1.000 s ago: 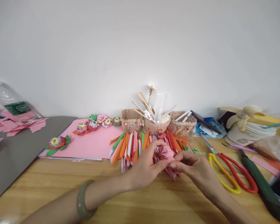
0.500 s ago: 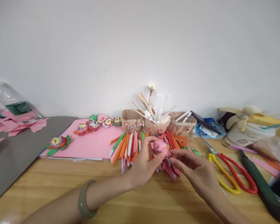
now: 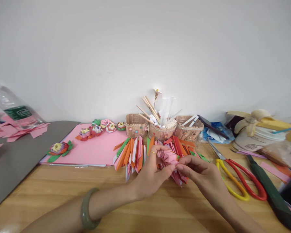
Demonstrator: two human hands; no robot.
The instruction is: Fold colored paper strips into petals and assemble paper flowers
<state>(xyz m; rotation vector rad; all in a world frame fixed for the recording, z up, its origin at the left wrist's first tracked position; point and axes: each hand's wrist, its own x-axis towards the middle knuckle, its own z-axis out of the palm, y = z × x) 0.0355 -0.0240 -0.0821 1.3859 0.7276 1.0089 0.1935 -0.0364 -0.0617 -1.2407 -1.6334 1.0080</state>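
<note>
Between my two hands is a pink folded-paper flower [image 3: 169, 157], with a bit of orange and green showing at its right edge. My left hand [image 3: 151, 173] is closed around its left side, thumb along the lower edge and fingers over the top. With thumb and forefinger, my right hand [image 3: 200, 171] pinches the flower's right edge. Just behind and below lie bundles of folded paper strips [image 3: 132, 153] in orange, pink, white and green. More red and orange folded strips [image 3: 180, 147] fan out behind my right hand. The flower's underside is hidden by my hands.
Three small wooden baskets [image 3: 137, 126] stand along the wall, with sticks in the middle one. Paper flowers [image 3: 59, 149] rest on pink sheets [image 3: 97, 155] at left. Scissors [image 3: 244, 178], a dark green-handled tool [image 3: 269, 191] and a tub with banana peel [image 3: 257, 137] are at right.
The pink paper flower has tipped so its pleated top shows more. My fingers have shifted slightly on it, my left fingers now stretched further across the top.
</note>
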